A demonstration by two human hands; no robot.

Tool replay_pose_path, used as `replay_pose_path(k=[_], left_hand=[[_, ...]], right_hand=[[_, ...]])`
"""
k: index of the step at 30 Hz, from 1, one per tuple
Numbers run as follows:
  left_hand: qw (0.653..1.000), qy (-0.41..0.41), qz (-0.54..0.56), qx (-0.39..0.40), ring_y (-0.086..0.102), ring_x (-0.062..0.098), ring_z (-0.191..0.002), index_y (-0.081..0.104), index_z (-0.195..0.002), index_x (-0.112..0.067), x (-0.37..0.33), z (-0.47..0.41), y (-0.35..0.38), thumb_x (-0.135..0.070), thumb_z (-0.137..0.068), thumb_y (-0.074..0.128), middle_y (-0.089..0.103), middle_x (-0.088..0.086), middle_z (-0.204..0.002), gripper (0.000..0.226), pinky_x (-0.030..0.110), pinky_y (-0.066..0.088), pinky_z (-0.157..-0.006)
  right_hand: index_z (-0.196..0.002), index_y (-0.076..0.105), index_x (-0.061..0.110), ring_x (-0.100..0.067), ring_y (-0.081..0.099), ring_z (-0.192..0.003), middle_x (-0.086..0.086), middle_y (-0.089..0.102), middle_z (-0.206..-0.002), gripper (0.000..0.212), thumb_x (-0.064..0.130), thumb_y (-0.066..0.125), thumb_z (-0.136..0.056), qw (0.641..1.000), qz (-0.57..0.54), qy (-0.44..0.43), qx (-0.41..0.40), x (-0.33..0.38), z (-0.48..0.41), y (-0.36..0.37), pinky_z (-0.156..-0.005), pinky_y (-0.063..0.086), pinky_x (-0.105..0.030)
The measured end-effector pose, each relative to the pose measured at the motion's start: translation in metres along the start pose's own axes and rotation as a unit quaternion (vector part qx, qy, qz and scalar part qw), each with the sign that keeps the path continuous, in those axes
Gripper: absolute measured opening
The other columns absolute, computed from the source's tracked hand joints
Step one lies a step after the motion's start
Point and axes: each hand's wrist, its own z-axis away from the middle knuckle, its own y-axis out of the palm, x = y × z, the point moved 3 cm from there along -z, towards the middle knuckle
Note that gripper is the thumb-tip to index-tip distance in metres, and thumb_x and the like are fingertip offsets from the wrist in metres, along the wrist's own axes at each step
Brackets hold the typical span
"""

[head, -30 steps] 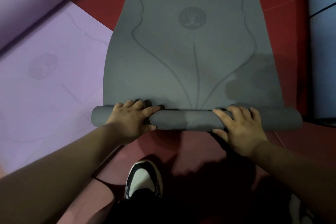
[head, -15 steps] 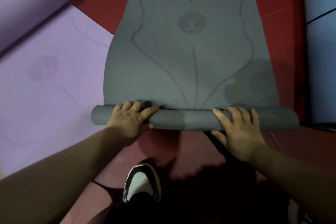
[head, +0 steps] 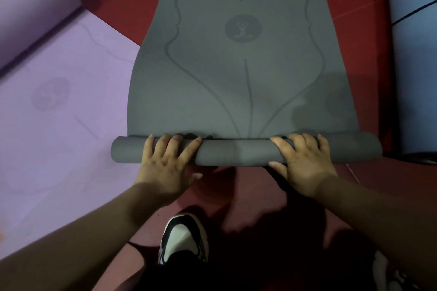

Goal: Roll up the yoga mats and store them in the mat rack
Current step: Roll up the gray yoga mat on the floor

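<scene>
3 mats lay out: grey mat (head: pixel 236 92), purple mat (head: pixel 59 130), blue mat (head: pixel 413 73). Grey mat's near end formed a thin roll (head: pixel 236 152); left hand (head: pixel 165 165) and right hand (head: pixel 305 163) pressed it, fingers flat

Black-and-white sneaker (head: pixel 182 238) on dark red floor (head: pixel 127 7), near bottom edge.
</scene>
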Motion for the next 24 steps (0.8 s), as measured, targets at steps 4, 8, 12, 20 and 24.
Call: replay_pose_path(k=[4,8,12,20,24], left_hand=[[1.000,-0.008,0.003,0.024,0.051,0.038,-0.112,0.042,-0.149,-0.033,0.005,-0.007,0.004,-0.075,-0.083,0.039,0.056,0.014,-0.131,0.078,0.059,0.037,-0.105],[0.999,-0.008,0.003,0.045,0.055,0.033,-0.103,0.049,-0.143,-0.035,0.012,-0.023,0.003,-0.075,-0.083,0.035,0.061,0.006,-0.123,0.074,0.050,0.040,-0.094],[1.000,0.006,-0.003,0.015,0.057,0.033,-0.098,0.048,-0.140,-0.035,0.013,-0.027,0.003,-0.073,-0.084,0.036,0.062,0.005,-0.118,0.069,0.048,0.042,-0.088],[0.997,0.005,-0.020,0.072,0.058,0.032,-0.106,0.045,-0.147,-0.039,0.019,-0.035,-0.003,-0.074,-0.087,0.037,0.062,0.003,-0.122,0.070,0.049,0.042,-0.092],[0.997,0.005,-0.011,0.071,0.058,0.031,-0.107,0.045,-0.147,-0.041,0.018,-0.028,-0.016,-0.077,-0.086,0.035,0.062,0.000,-0.126,0.071,0.046,0.043,-0.089]], right_hand=[[-0.147,0.040,0.038,-0.030,0.044,-0.127,-0.004,0.051,-0.134,0.078,0.080,0.018,-0.085,1.000,-0.003,-0.001,0.019,-0.002,-0.006,-0.004,-0.114,0.021,-0.060],[-0.150,0.034,0.042,-0.027,0.042,-0.131,0.000,0.048,-0.138,0.082,0.082,0.012,-0.082,0.999,-0.004,-0.002,0.044,-0.004,-0.015,-0.012,-0.116,0.019,-0.056],[-0.151,0.037,0.040,-0.030,0.049,-0.125,-0.004,0.053,-0.135,0.079,0.081,0.025,-0.085,0.999,0.003,-0.029,0.019,-0.005,-0.010,-0.011,-0.111,0.026,-0.061],[-0.143,0.047,0.041,-0.029,0.057,-0.109,-0.002,0.059,-0.118,0.075,0.082,0.031,-0.082,0.999,0.004,-0.040,0.003,-0.010,-0.017,-0.014,-0.102,0.035,-0.057],[-0.141,0.049,0.040,-0.028,0.058,-0.100,-0.001,0.061,-0.111,0.074,0.082,0.031,-0.083,0.999,-0.004,-0.046,-0.015,-0.013,-0.013,-0.022,-0.095,0.039,-0.050]])
